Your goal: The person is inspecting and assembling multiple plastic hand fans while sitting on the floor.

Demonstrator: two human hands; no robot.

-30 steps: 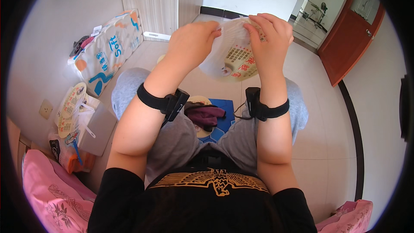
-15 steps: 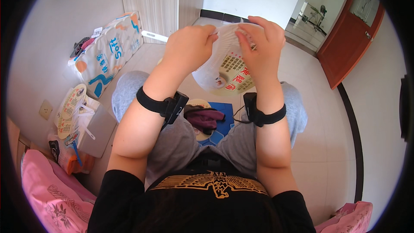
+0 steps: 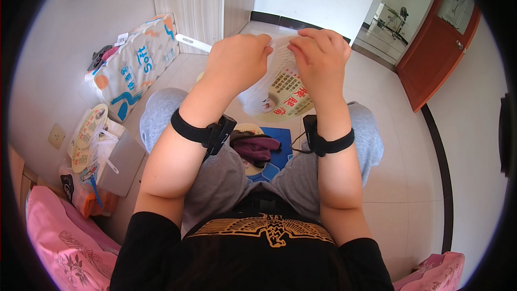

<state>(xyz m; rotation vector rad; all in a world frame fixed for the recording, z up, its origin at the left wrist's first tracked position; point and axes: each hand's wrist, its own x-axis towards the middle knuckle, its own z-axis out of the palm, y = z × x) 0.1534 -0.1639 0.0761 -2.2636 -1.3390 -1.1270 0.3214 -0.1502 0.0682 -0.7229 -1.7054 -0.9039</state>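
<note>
Held up in front of my knees is a thin, clear plastic bag (image 3: 277, 56), creased and see-through. The fingers of my left hand (image 3: 237, 64) pinch its upper edge. My right hand (image 3: 323, 59) is closed on the same edge, close by on the right. Below the hands shows a round, cream-coloured hand fan (image 3: 293, 94) with red and dark print, partly behind the film. A white handle (image 3: 192, 43) sticks out beyond my left hand; what it joins is hidden. Between my legs, a purple and dark cloth (image 3: 256, 148) lies over another cream fan (image 3: 250, 128).
A blue patterned surface (image 3: 277, 153) is under the cloth. On the left stand a large wrapped tissue pack (image 3: 134, 70) and a white box (image 3: 124, 161) with printed fans (image 3: 86, 137) beside it. Pink fabric (image 3: 70, 242) lies at lower left. A reddish-brown door (image 3: 439, 48) stands ajar at right.
My right hand has shifted slightly left, nearer my left hand. The bag's edge between them has drawn narrower, and the fan beneath has moved a little left and down.
</note>
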